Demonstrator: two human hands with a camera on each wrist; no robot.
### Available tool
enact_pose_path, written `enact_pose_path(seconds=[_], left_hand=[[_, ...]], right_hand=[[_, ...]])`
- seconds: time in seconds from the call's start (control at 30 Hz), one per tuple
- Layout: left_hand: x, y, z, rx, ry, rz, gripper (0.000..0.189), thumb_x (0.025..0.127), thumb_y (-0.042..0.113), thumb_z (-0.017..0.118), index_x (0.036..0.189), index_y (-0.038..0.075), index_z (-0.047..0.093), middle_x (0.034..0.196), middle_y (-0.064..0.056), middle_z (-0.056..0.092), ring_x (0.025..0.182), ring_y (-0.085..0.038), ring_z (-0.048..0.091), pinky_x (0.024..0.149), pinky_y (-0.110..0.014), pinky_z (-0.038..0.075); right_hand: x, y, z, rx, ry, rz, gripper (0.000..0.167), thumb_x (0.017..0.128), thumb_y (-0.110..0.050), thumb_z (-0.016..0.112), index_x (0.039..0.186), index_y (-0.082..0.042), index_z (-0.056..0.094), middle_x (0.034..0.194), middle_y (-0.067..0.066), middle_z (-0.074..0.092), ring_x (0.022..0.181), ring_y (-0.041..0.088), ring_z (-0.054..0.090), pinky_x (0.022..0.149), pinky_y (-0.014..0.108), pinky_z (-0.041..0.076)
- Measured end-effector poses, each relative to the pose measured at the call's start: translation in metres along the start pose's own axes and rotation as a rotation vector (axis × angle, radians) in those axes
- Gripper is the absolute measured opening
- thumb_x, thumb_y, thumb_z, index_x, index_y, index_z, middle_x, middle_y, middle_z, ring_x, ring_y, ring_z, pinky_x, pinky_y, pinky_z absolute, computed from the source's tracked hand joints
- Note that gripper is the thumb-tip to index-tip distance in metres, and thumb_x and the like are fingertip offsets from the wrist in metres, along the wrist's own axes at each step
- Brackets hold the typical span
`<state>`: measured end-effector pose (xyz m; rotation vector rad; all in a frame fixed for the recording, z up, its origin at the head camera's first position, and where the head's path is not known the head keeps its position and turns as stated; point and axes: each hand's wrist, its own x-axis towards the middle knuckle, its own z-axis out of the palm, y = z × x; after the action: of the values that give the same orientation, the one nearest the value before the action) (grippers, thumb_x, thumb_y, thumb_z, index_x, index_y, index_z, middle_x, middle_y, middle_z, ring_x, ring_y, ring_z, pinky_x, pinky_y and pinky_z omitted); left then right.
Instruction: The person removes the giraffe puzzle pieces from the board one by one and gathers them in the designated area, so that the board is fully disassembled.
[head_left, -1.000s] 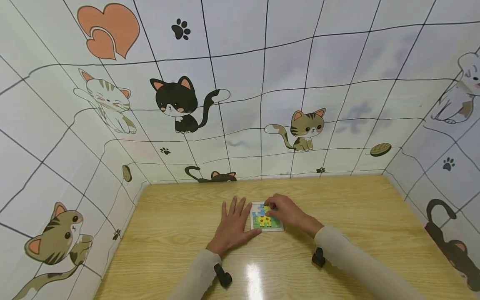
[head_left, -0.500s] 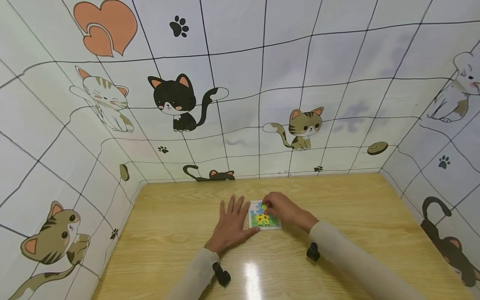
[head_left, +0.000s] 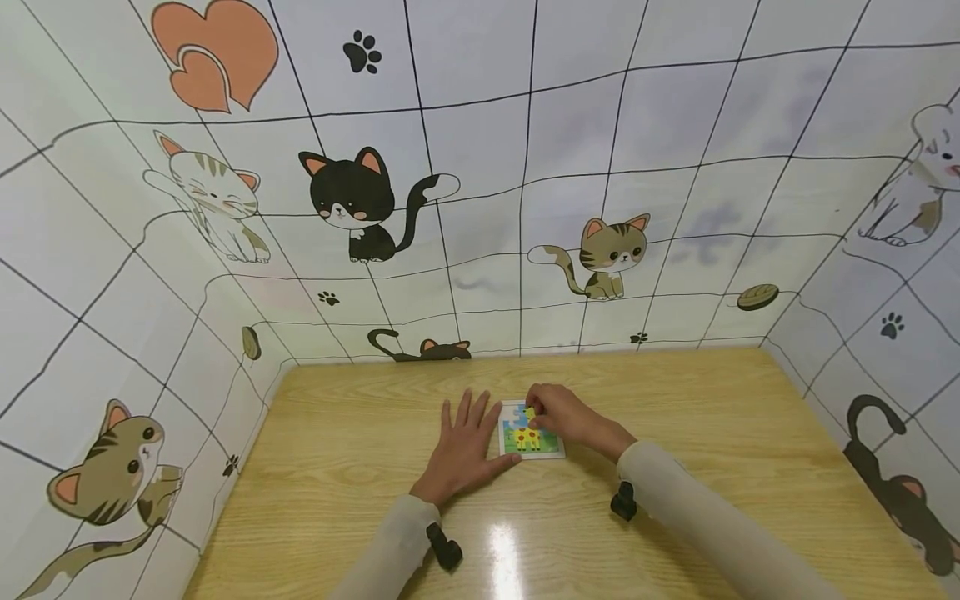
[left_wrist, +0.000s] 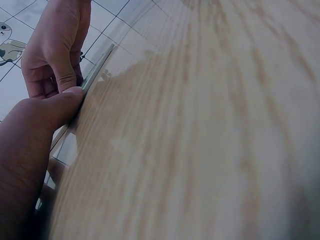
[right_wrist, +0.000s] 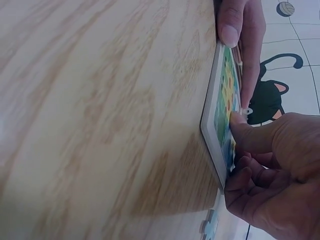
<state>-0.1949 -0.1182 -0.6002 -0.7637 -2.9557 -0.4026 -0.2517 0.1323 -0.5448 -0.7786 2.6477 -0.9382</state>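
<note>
A small square jigsaw puzzle in a white frame (head_left: 542,456) lies on the wooden table, with a yellow, red-spotted giraffe on its green lower part. My left hand (head_left: 461,454) rests at its left side, fingers spread straight and thumb at the lower rim. Over the upper right of the puzzle, my right hand (head_left: 566,414) has its thumb and curled fingers on a puzzle piece (head_left: 529,412) with the yellow giraffe head; the fingers partly hide it. In the right wrist view the right thumb (right_wrist: 242,130) presses on the picture. A pale gap shows at the puzzle's upper left.
In the right wrist view a light blue puzzle piece (right_wrist: 210,225) lies on the table beyond the frame's corner. Walls with cat drawings (head_left: 348,204) enclose the wooden table (head_left: 337,442) at the back and both sides.
The right hand has shifted very slightly over the puzzle's upper right, keeping its fingers on the piece. The left hand stays in place; the head view sways a little.
</note>
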Motion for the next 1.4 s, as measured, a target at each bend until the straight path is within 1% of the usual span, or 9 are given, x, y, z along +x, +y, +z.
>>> enact_pose_path(seconds=[0.23,0.47,0.57,0.7,0.8,0.87,1.0,1.13,1.4], left_hand=[[0.002,0.0,0.002,0.011,-0.01,-0.013,0.102,0.1,0.084,0.046,0.175,0.016,0.033,0.183,-0.012,0.021,0.17,-0.042,0.008,0.129,-0.076,0.005],[0.003,0.0,0.001,0.012,-0.004,-0.007,0.102,0.1,0.085,0.046,0.175,0.017,0.033,0.183,-0.012,0.022,0.17,-0.042,0.008,0.129,-0.076,0.005],[0.003,-0.001,0.002,0.009,-0.003,-0.007,0.102,0.1,0.085,0.045,0.175,0.017,0.033,0.183,-0.012,0.022,0.17,-0.042,0.008,0.129,-0.076,0.005],[0.003,-0.002,0.004,0.004,0.006,-0.004,0.102,0.1,0.086,0.045,0.175,0.017,0.034,0.183,-0.013,0.023,0.17,-0.042,0.009,0.129,-0.076,0.006],[0.002,-0.003,0.005,-0.002,0.01,-0.002,0.103,0.1,0.086,0.045,0.175,0.017,0.034,0.183,-0.013,0.023,0.17,-0.042,0.009,0.129,-0.076,0.006],[0.002,-0.004,0.006,-0.003,0.012,0.0,0.103,0.1,0.087,0.044,0.175,0.017,0.034,0.183,-0.013,0.023,0.17,-0.042,0.009,0.129,-0.076,0.006],[0.002,-0.005,0.008,-0.001,0.011,-0.002,0.104,0.1,0.088,0.041,0.175,0.017,0.033,0.183,-0.012,0.022,0.17,-0.041,0.008,0.129,-0.075,0.006],[0.001,-0.004,0.008,0.003,0.016,0.001,0.103,0.1,0.088,0.041,0.174,0.017,0.035,0.182,-0.013,0.024,0.17,-0.042,0.01,0.129,-0.076,0.007],[0.001,-0.003,0.006,0.005,0.011,-0.006,0.103,0.099,0.087,0.044,0.175,0.017,0.034,0.182,-0.013,0.024,0.17,-0.042,0.01,0.129,-0.075,0.007]], right_hand=[[0.0,-0.002,-0.001,0.013,0.016,-0.004,0.028,0.097,-0.002,0.083,0.12,0.003,0.067,0.1,0.008,0.067,0.086,0.016,0.058,0.08,0.038,0.054],[-0.004,-0.002,-0.002,0.023,0.045,-0.026,0.029,0.098,-0.002,0.083,0.119,-0.001,0.064,0.111,0.012,0.061,0.094,0.019,0.057,0.085,0.04,0.053],[-0.006,-0.001,-0.001,0.025,0.074,-0.04,0.025,0.099,-0.003,0.081,0.118,-0.002,0.066,0.112,0.012,0.063,0.095,0.02,0.06,0.086,0.041,0.055],[-0.007,0.002,0.003,0.052,0.133,-0.057,0.014,0.103,0.001,0.073,0.117,-0.001,0.07,0.11,0.01,0.068,0.096,0.019,0.066,0.085,0.04,0.058],[-0.008,0.003,0.007,0.073,0.168,-0.054,0.012,0.105,0.002,0.068,0.116,-0.001,0.073,0.108,0.008,0.072,0.096,0.018,0.068,0.084,0.039,0.059],[-0.008,0.003,0.008,0.076,0.182,-0.043,0.013,0.106,0.002,0.067,0.117,-0.002,0.074,0.107,0.006,0.073,0.095,0.015,0.067,0.084,0.038,0.058],[-0.01,0.003,0.01,0.083,0.207,-0.028,0.014,0.107,0.001,0.068,0.117,-0.003,0.076,0.106,0.003,0.074,0.093,0.012,0.065,0.084,0.038,0.058],[-0.013,0.003,0.009,0.089,0.243,-0.044,0.013,0.107,-0.002,0.07,0.116,-0.005,0.077,0.106,0.001,0.075,0.094,0.013,0.066,0.084,0.038,0.058],[-0.016,0.002,0.0,0.124,0.298,-0.056,0.01,0.106,-0.003,0.073,0.113,-0.007,0.078,0.106,0.001,0.076,0.094,0.015,0.07,0.082,0.037,0.059]])
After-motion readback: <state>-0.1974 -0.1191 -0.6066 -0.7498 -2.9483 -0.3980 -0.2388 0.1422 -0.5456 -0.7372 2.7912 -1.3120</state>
